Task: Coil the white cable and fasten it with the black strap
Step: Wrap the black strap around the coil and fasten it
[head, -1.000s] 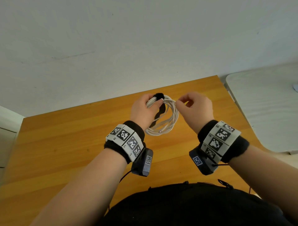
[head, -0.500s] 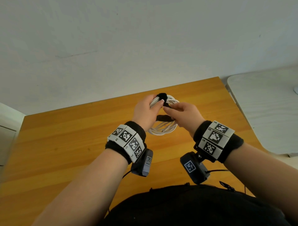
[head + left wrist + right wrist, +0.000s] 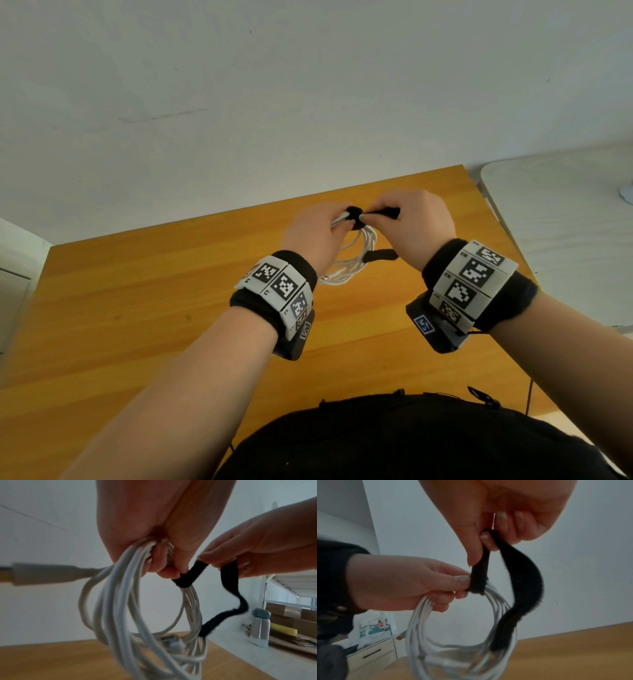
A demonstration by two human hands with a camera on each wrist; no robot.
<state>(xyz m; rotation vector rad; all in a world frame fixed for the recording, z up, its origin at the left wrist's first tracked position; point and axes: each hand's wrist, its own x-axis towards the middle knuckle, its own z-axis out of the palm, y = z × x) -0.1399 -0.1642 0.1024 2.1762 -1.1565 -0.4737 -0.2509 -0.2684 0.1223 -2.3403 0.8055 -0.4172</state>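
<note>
The white cable [image 3: 356,260] [image 3: 120,615] [image 3: 423,622] is wound into a coil of several loops and hangs above the wooden table [image 3: 137,291]. My left hand [image 3: 315,236] [image 3: 399,582] grips the coil at its top. The black strap [image 3: 383,213] [image 3: 229,582] [image 3: 522,582] wraps round the bundle beside my left fingertips. My right hand [image 3: 414,226] [image 3: 257,547] pinches the strap between thumb and fingers and holds it taut to the right. The strap's free tail curves down along the coil's right side.
A pale wall stands behind the table. A light grey surface [image 3: 565,222] adjoins the table on the right, with a bottle [image 3: 259,627] and stacked cardboard [image 3: 291,628] on it. A drawer unit [image 3: 371,654] with a white bag sits to the left.
My right hand took hold of the strap below the coil, then rose and pulled it up and to the right. The strap is now taut at the coil's top. The left hand kept its grip.
</note>
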